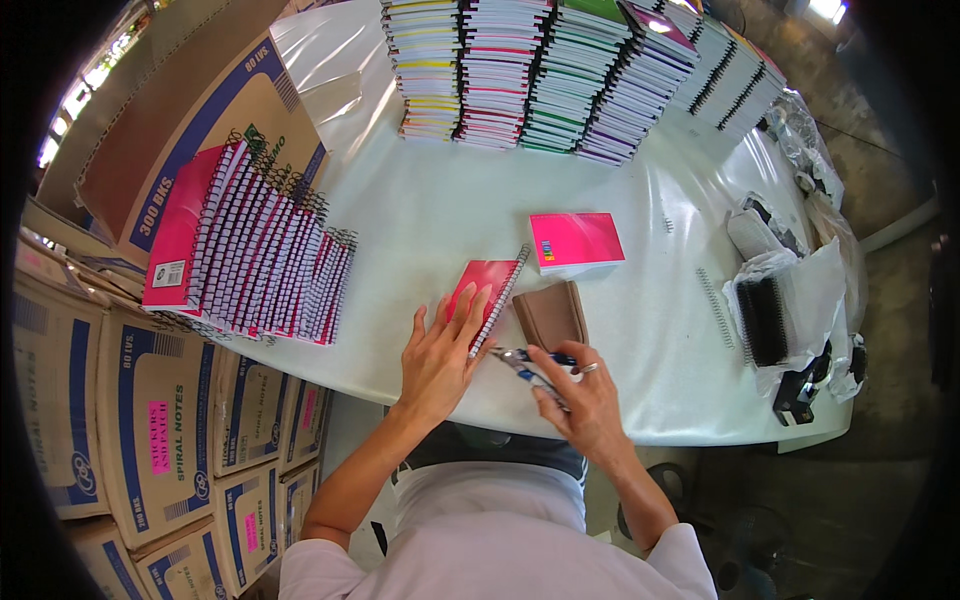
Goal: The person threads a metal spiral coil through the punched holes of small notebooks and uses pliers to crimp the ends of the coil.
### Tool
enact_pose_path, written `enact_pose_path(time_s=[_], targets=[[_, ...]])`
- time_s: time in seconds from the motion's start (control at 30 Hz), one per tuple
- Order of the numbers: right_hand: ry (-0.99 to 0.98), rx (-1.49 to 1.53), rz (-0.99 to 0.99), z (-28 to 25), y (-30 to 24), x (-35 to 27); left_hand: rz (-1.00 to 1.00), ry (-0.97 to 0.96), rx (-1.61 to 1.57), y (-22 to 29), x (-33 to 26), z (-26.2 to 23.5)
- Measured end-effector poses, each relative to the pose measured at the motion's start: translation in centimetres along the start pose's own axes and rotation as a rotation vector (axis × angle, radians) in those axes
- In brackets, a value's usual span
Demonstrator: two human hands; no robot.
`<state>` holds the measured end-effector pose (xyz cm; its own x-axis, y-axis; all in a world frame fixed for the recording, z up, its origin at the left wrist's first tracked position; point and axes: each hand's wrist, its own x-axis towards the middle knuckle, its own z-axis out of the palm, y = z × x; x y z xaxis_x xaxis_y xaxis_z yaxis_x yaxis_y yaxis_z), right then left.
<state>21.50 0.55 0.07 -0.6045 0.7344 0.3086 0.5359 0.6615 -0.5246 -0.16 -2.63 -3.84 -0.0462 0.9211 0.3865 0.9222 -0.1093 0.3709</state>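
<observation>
Right hand point(585, 395) grips what looks like blue-handled pliers point(530, 365), their tip at the wire spine of a red spiral notebook point(487, 290). Left hand point(440, 350) lies open and flat, pressing that notebook onto the white table point(420, 210). Just beside sits a brown pad point(550, 313), then a pink notebook block point(575, 240). Farther left leans 1 row of bound notebooks point(250, 250); tall stacks point(540, 70) stand at the far edge.
</observation>
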Motion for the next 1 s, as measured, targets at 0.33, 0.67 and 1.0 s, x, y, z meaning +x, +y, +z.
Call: enact_pose_path(time_s=[0.33, 0.67, 1.0], targets=[[-0.175, 0.205, 0.091, 0.8, -0.4, 1.2, -0.027, -0.002, -0.064, 0.3, 0.4, -1.0], [0.128, 0.015, 0.245, -5.2, 6.8, 3.0, 0.114, 0.251, 0.239, 1.5, 3.3, -18.3], [0.403, -0.513, -0.003, -6.5, 13.4, 2.7, 0.060, 0.441, 0.107, -6.0, 4.2, -26.5]])
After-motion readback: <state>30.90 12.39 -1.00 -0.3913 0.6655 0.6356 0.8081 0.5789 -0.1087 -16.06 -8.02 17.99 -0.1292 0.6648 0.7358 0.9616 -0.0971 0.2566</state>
